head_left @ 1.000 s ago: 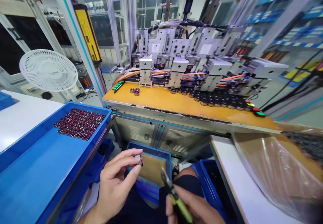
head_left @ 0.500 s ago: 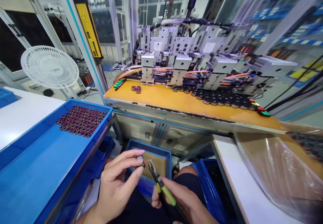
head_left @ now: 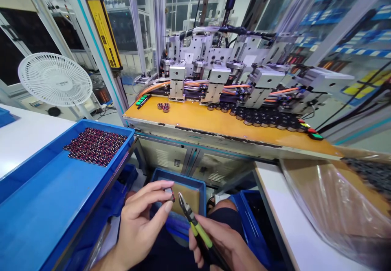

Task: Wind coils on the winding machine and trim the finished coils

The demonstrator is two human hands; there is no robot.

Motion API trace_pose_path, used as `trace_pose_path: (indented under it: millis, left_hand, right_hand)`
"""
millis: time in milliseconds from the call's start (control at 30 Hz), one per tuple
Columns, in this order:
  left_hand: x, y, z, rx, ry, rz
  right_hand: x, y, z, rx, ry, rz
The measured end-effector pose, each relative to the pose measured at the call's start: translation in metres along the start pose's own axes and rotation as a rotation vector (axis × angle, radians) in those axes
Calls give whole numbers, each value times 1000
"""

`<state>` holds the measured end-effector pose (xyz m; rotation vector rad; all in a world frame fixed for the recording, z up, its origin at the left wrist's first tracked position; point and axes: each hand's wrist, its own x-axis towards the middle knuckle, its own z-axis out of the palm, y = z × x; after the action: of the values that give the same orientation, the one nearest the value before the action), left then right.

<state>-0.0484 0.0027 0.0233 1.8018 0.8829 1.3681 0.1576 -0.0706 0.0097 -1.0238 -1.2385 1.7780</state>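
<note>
At far left a white fan (head_left: 55,79) stands behind the white surface (head_left: 21,136). The long blue tray (head_left: 45,197) runs to the lower edge, its small dark parts (head_left: 95,146) heaped at the far end, the rest bare. Below, the left hand (head_left: 139,226) pinches a small part (head_left: 169,192) between thumb and fingertips over a blue bin (head_left: 180,181). Just beside it, the right hand (head_left: 224,246) grips green-handled cutters (head_left: 195,224), tips near the part. Right, another white surface (head_left: 293,226) lies under a plastic bag (head_left: 339,206).
</note>
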Motion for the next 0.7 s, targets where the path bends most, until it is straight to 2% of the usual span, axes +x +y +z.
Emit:
trace_pose_path:
  millis: [167, 300, 367, 533, 600, 700]
  left_hand:
    - [0, 1, -2, -6, 7, 8]
    - [0, 0, -1, 0, -8, 12]
    - [0, -1, 0, 6, -17, 12]
    - [0, -4, -1, 8, -37, 31]
    - [1, -7, -3, -4, -77, 80]
    - [2, -11, -6, -20, -105, 200]
  right_hand:
    - [2, -3, 3, 92, 27, 42]
    - [7, -4, 9, 222, 114, 210]
    - [9, -1, 11, 249, 150, 246]
    - [4, 8, 5, 32, 124, -29]
    - [-1, 11, -1, -14, 120, -57]
    - [-9, 12, -9, -39, 93, -19]
